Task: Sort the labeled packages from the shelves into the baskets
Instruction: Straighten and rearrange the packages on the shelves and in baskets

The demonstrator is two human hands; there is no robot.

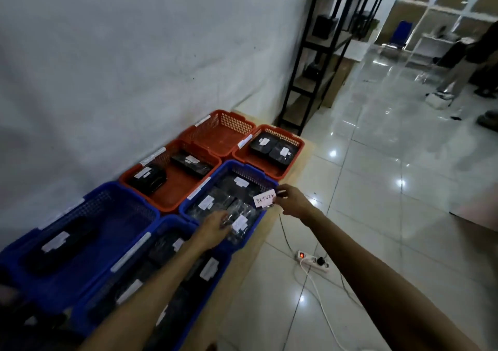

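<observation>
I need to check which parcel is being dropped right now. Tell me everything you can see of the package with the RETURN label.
The dark plastic-wrapped package with the white handwritten RETURN label looks glossy and crinkled. It lies tilted over the near right part of the blue plastic mesh basket, on other dark labelled packages. The right hand pinches it at the label end; the left hand holds its near end.

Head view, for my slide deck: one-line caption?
Both hands lower a RETURN-labeled package into a blue basket.
</observation>
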